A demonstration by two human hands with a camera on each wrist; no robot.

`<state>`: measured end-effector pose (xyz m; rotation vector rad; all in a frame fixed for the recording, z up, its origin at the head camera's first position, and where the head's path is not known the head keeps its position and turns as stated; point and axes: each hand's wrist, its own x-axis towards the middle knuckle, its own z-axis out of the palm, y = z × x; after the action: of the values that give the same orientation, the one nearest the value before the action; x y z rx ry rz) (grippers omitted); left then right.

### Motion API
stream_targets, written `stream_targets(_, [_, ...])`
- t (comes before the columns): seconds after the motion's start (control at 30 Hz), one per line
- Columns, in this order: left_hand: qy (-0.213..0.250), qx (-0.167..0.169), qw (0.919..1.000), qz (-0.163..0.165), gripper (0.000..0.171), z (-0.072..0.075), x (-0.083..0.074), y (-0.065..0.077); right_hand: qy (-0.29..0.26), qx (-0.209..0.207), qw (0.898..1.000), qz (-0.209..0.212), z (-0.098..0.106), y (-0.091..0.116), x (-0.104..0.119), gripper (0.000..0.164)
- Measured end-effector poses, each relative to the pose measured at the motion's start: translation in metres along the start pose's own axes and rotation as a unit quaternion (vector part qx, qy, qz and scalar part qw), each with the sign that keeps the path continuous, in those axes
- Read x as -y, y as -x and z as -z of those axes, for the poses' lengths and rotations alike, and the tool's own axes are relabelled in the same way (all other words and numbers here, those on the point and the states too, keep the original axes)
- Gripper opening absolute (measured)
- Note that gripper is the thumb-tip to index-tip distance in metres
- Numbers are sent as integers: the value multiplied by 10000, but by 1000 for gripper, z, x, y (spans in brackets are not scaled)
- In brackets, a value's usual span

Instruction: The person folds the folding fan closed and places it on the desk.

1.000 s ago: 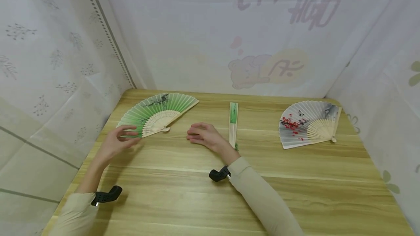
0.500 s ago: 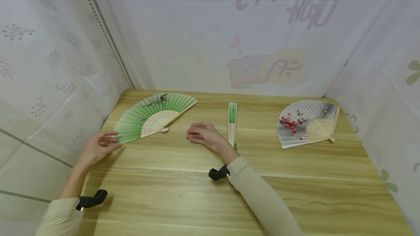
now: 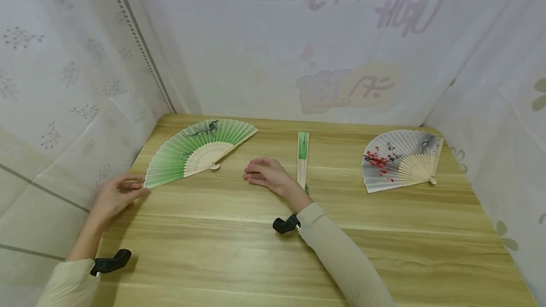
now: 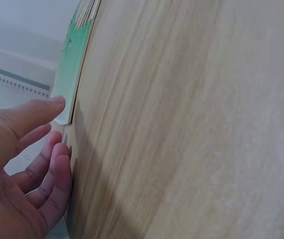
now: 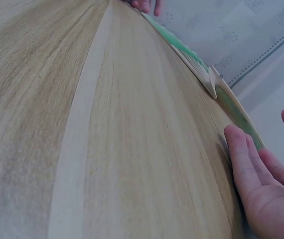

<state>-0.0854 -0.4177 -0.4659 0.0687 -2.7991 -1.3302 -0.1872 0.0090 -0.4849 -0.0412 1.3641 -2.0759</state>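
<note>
Watching remotely, I have my left hand [image 3: 114, 197], thumb apart from fingers, at the corner of the spread green pale-ribbed folding fan [image 3: 167, 161]; contact is unclear. The flat wood-grain table [image 3: 213, 255] likely keeps it spread. My right hand [image 3: 272, 177], thumb apart, is near its pivot [image 3: 215, 167].

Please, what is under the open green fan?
The wooden table carries the open green fan; the patch directly beneath is covered, so whether anything else lies there cannot be seen.

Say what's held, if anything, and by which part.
Nothing appears held: the left hand is loose by the spread green folding fan; the right hand, empty.
</note>
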Motion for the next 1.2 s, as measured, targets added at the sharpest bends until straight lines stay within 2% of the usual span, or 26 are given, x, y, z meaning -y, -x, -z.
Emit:
stream_targets(0.5, [-596, -231, 9979, -43, 45, -1, 0, -5, -47, 30, 10000, 14, -7, -3, -2, 44])
stream_targets(0.73, [-808, -207, 9965, -43, 44, -3, 2, -5, -78, 48, 10000, -9, -8, -6, -5, 43])
stream_targets(1.2, [-783, -262, 9965, 134, 43, -5, 2, -6, -123, -1, 9999, 14, -13, -8, -8, 40])
